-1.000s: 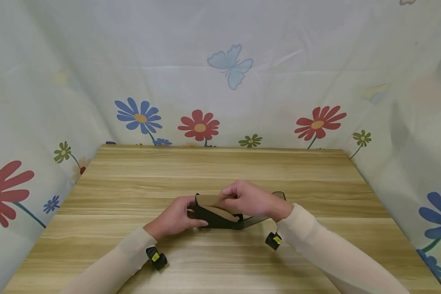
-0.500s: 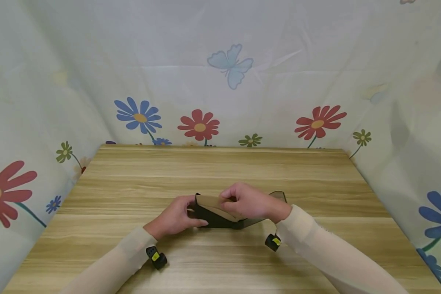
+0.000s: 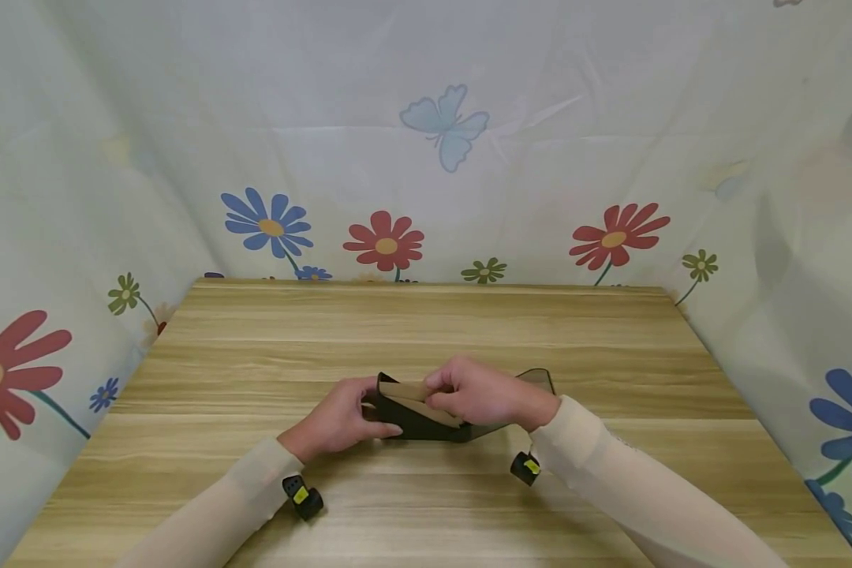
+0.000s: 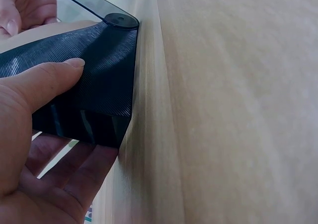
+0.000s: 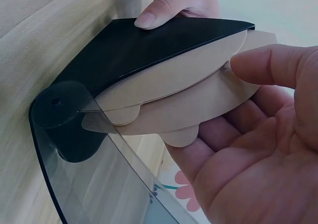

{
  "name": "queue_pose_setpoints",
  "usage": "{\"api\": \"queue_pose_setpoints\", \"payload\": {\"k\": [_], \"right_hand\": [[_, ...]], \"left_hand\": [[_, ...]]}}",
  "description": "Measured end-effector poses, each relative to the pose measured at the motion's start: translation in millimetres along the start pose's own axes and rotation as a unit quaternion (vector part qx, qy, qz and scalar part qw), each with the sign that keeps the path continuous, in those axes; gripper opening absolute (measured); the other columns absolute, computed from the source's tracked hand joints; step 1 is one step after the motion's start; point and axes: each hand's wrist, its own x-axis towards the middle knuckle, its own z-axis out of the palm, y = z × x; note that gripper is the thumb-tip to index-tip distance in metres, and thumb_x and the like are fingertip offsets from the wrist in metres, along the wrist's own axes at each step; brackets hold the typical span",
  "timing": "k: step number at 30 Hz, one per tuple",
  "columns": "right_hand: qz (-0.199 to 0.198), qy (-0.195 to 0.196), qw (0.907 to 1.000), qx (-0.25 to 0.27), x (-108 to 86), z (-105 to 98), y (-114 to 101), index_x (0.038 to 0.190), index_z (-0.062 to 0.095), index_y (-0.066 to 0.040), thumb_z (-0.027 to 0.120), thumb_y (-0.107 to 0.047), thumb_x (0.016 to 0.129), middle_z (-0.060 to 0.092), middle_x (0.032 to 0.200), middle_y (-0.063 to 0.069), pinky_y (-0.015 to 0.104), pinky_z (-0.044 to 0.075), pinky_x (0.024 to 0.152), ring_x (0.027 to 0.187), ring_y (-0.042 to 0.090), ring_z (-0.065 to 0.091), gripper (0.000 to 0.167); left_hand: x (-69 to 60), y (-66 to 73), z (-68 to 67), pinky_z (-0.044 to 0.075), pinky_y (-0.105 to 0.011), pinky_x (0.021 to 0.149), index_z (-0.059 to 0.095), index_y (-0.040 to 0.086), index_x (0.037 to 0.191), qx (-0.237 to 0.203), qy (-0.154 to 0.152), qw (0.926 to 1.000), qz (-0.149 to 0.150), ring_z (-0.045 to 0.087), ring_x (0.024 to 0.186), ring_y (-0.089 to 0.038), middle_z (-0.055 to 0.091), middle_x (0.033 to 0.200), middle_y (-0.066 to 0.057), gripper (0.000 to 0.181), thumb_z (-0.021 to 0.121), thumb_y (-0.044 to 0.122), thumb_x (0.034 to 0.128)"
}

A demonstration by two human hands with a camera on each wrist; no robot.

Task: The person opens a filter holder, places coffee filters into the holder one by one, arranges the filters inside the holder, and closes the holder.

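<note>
A black wedge-shaped holder [image 3: 419,424] stands on the table, its clear hinged lid [image 5: 124,179] swung out to the right. My left hand [image 3: 341,418] grips the holder's left end, thumb on the near face and fingers round the far and lower side, as the left wrist view shows. Brown paper coffee filters [image 5: 169,80] with rounded tabs sit in the holder's mouth. One filter [image 5: 218,102] sticks out beyond the others, and my right hand [image 3: 479,392] pinches it between thumb and fingers. How many filters lie inside is hidden.
The wood-grain table [image 3: 426,323] spreads out around the holder. A pale flowered cloth [image 3: 525,181] hangs behind it and along both sides. Small black cameras [image 3: 304,498] are strapped at both wrists.
My right hand has sunk slightly towards me over the holder's mouth, the filter still in its fingers. The left hand and the holder stay nearly still.
</note>
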Motion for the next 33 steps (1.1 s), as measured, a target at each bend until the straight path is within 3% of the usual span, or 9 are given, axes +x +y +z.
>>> {"api": "queue_pose_setpoints", "payload": {"k": [5,14,18,21,27,33], "right_hand": [[-0.001,-0.009,1.0000,-0.003,0.3,1.8,0.6,0.089,0.071,-0.002,0.049,-0.004,0.103,0.047,0.068,-0.005,0.022,0.035,0.052,0.049,0.007,0.037,0.026],[0.024,-0.023,0.9994,0.010,0.4,3.1,2.3,0.109,0.077,-0.013,0.043,-0.007,0.104,0.067,0.086,0.004,0.025,0.037,0.052,0.050,0.010,0.042,0.035],[0.036,-0.029,0.9989,0.002,1.0,4.5,2.5,0.100,0.073,-0.005,0.041,-0.008,0.105,0.052,0.068,-0.002,0.025,0.036,0.054,0.050,0.010,0.040,0.033],[0.038,-0.036,0.9986,-0.006,1.6,5.3,3.0,0.098,0.070,-0.003,0.039,-0.009,0.105,0.041,0.063,-0.008,0.026,0.036,0.055,0.051,0.010,0.038,0.032],[0.033,-0.045,0.9982,-0.024,3.5,7.2,4.7,0.101,0.073,-0.008,0.043,-0.009,0.105,0.051,0.070,-0.008,0.025,0.038,0.058,0.058,0.009,0.045,0.031],[0.034,-0.044,0.9969,-0.056,6.7,11.8,5.0,0.091,0.072,-0.014,0.050,-0.007,0.102,0.052,0.072,-0.007,0.024,0.039,0.059,0.060,0.009,0.046,0.025]], "left_hand": [[0.1,-0.1,-0.1,0.055,-0.025,0.084,0.070,0.027,0.116,-0.001,-0.001,1.0000,-0.004,0.069,0.098,-0.008,0.074,0.107,0.012,0.039,0.089,0.030,0.0814],[0.0,-1.5,-0.5,0.055,-0.026,0.083,0.070,0.027,0.114,-0.006,-0.002,1.0000,0.004,0.068,0.097,-0.009,0.074,0.106,0.011,0.038,0.088,0.031,0.0819],[0.1,-1.8,-0.5,0.055,-0.025,0.083,0.070,0.026,0.114,-0.009,-0.003,1.0000,0.004,0.068,0.096,-0.009,0.074,0.105,0.011,0.037,0.088,0.030,0.0820],[0.0,-1.7,-0.4,0.055,-0.025,0.082,0.070,0.027,0.112,-0.004,-0.003,1.0000,0.002,0.068,0.096,-0.009,0.074,0.104,0.011,0.036,0.089,0.030,0.0816],[-0.2,-1.7,0.1,0.054,-0.026,0.082,0.070,0.028,0.112,-0.003,-0.002,1.0000,-0.002,0.068,0.095,-0.008,0.074,0.103,0.012,0.036,0.089,0.030,0.0816],[-0.2,-0.6,0.1,0.054,-0.026,0.080,0.071,0.028,0.113,-0.006,-0.004,1.0000,-0.002,0.068,0.094,-0.009,0.075,0.104,0.010,0.036,0.089,0.030,0.0818]]}}
